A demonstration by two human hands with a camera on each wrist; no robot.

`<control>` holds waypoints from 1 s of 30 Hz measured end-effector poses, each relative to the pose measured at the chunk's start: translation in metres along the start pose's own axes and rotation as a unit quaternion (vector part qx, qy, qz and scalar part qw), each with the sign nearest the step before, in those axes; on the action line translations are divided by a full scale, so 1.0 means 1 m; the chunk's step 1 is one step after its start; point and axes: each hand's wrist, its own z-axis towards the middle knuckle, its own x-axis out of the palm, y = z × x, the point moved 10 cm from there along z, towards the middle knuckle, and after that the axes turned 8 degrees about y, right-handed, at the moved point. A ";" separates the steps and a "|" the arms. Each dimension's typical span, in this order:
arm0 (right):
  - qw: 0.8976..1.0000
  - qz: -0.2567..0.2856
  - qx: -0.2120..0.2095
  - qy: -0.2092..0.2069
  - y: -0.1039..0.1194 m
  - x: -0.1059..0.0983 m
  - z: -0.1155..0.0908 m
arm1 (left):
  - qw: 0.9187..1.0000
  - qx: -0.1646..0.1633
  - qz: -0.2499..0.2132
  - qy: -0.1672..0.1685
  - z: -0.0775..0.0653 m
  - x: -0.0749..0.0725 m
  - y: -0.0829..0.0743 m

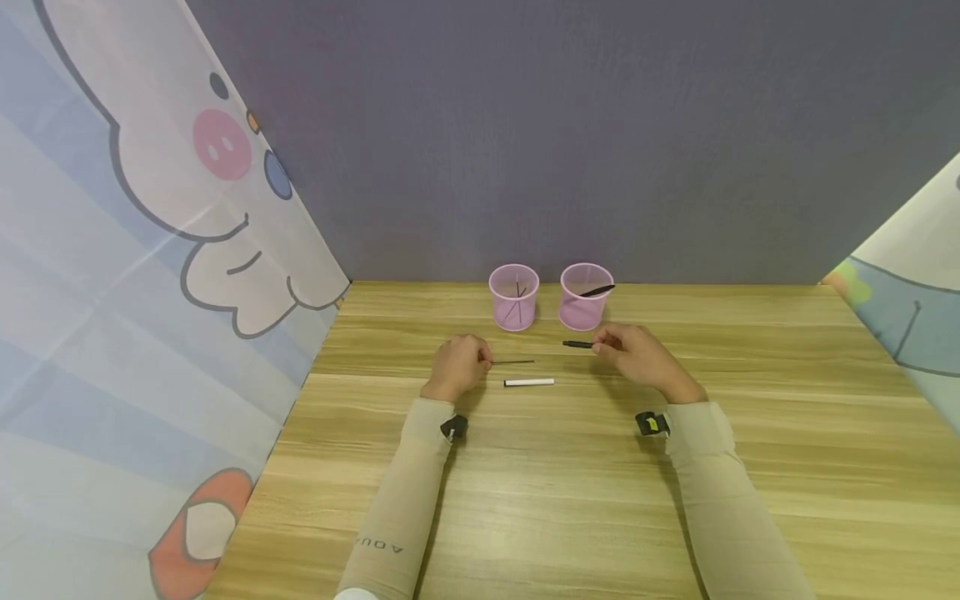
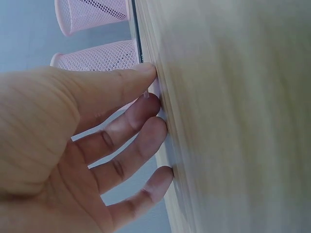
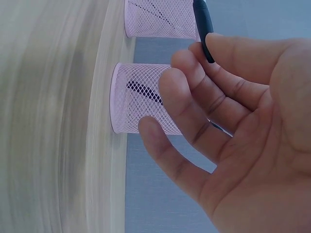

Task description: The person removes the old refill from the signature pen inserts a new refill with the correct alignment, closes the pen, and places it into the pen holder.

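My left hand (image 1: 459, 367) pinches a thin dark pen refill (image 1: 513, 362) between thumb and fingertip, close above the table. The refill (image 2: 140, 43) has a pale, clear-looking end in the left wrist view. Between thumb and fingers, my right hand (image 1: 637, 357) holds a black pen (image 1: 577, 344), its tip pointing left. In the right wrist view the black pen (image 3: 204, 24) runs past the top edge, so its full length is hidden. On the table between the hands lies a white stick-like pen piece (image 1: 529, 382) with a black end.
Two pink mesh cups stand near the grey back panel (image 1: 525, 142). Thin dark sticks lean in the left cup (image 1: 514, 315); a black pen (image 1: 597, 291) leans over the rim of the right cup (image 1: 581, 317). Cartoon-printed cloth (image 1: 150, 275) bounds the wooden table (image 1: 525, 500) at the left.
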 end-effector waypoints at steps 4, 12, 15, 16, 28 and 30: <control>1.000 -0.001 0.000 -0.003 -0.001 0.000 0.000 | 1.000 -0.001 0.000 0.002 0.000 0.000 0.000; 1.000 -0.007 -0.008 -0.006 -0.001 -0.001 0.001 | 1.000 0.000 0.003 -0.001 0.000 0.001 0.001; 1.000 -0.008 -0.008 -0.002 0.000 -0.001 0.000 | 1.000 0.000 0.001 -0.002 0.000 0.001 0.000; 1.000 -0.008 -0.007 0.000 0.000 -0.001 0.000 | 1.000 0.000 0.001 -0.001 0.001 0.001 0.000; 1.000 -0.008 -0.007 -0.002 0.000 0.000 0.001 | 1.000 -0.004 -0.006 0.001 0.000 0.000 0.001; 1.000 -0.005 -0.005 -0.002 0.000 0.001 0.001 | 1.000 -0.005 -0.009 0.002 0.000 0.001 0.002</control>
